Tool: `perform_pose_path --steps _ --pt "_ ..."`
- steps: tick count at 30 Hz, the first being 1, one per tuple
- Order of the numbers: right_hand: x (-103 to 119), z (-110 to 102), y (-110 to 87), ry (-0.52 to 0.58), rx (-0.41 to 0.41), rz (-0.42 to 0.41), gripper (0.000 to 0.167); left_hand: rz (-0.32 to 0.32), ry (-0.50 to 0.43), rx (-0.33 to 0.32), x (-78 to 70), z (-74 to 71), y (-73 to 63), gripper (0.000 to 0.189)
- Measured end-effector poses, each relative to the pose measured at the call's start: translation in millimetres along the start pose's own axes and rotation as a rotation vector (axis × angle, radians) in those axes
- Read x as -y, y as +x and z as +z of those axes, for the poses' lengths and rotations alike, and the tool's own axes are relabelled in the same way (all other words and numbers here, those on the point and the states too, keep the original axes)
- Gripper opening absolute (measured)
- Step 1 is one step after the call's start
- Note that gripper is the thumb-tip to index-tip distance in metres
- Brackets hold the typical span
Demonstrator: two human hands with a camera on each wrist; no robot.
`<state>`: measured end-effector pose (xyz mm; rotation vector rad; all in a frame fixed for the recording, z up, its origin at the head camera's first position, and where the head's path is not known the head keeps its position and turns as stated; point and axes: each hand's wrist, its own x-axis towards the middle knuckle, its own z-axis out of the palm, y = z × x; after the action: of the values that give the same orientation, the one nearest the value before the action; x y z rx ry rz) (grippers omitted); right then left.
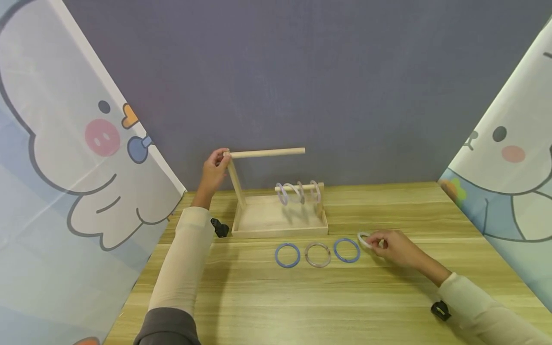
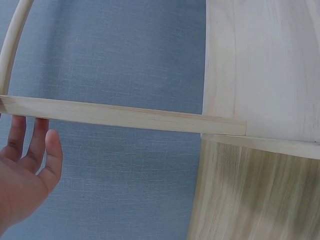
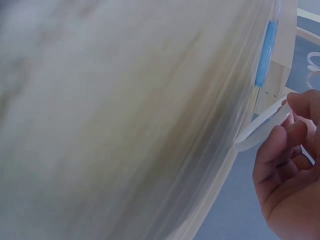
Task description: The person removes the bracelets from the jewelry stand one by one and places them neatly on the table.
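Currently, the white bangle (image 3: 260, 132) is located to the right front of the wooden rack (image 1: 236, 184), tilted, pinched by the bent fingers of the right hand (image 1: 394, 247). The left hand (image 1: 214, 171), fingers partly curled, grips the rack's tall post. The upper rod (image 1: 268, 153) extends rightward; the lower rod, above the rack's tray (image 1: 280, 233), carries bangles (image 1: 282, 195). The desk's (image 1: 345, 306) rear edge runs behind the rack.
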<state>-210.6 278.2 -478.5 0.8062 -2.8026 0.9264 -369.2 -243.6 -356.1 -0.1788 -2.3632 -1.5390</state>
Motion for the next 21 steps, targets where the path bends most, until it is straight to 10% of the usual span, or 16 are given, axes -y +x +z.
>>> perform_pose_path --steps 21 --pt "-5.2 2.4 -1.6 0.036 0.150 0.046 0.014 -0.020 -0.018 0.011 3.8 1.3 -1.2 0.051"
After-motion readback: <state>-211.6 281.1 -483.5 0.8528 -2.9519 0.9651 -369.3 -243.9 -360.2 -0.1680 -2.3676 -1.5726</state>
